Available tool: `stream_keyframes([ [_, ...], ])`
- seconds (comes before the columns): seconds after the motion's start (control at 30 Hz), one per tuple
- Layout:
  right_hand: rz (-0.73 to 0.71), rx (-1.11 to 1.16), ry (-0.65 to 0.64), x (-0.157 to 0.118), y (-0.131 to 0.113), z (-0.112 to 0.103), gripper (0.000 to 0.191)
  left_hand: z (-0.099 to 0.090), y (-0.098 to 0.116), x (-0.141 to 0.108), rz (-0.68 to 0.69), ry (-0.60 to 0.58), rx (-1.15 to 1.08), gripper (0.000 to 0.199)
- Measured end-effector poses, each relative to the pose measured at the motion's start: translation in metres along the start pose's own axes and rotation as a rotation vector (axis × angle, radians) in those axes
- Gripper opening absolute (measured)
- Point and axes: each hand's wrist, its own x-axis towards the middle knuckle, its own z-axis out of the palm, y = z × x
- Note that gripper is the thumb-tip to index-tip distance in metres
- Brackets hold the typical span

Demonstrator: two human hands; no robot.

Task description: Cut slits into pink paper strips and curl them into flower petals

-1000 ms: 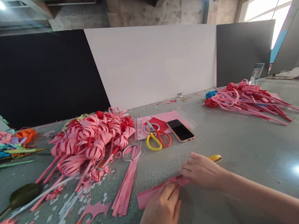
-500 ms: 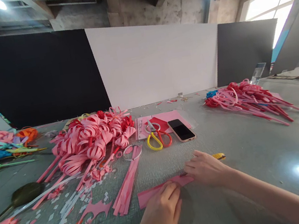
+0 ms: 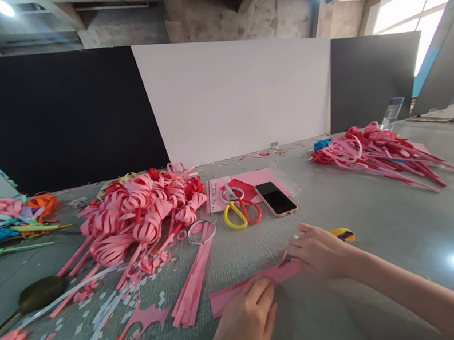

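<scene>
Stretching wide across the scene, the gray worktop (image 3: 393,229) has lots of paper on it. A big heap of pink paper flowers (image 3: 131,221) sits at the far left, and a smaller pink and red pile (image 3: 376,151) lies at the far right. Down near the middle, the left hand (image 3: 245,318) rests on a long pink paper piece (image 3: 231,298); its palm is hidden, so I can't tell if the fingers pinch it. The right hand (image 3: 321,250) is at the paper's right end. Left of the paper is a bunch of pink strips (image 3: 193,283). Farther back lies a phone (image 3: 276,198), with scissors (image 3: 238,200) just left of it. Smallest is a yellow cutter (image 3: 343,234), poking out behind the right hand, which is wrapped tight around it.
</scene>
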Motion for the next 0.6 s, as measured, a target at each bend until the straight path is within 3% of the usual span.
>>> stream_keyframes([
  [0.23, 0.33, 0.094, 0.143, 0.006, -0.002, -0.011, 0.016, 0.0, -0.001, 0.001, 0.041, -0.025, 0.003, 0.036],
  [0.4, 0.334, 0.22, 0.104, 0.012, -0.027, -0.014, 0.026, 0.0, 0.0, 0.002, 0.074, -0.041, 0.005, 0.036],
  [0.6, 0.293, 0.105, -0.004, 0.017, -0.042, -0.01, 0.035, 0.0, 0.0, 0.003, 0.09, -0.065, 0.021, 0.036],
])
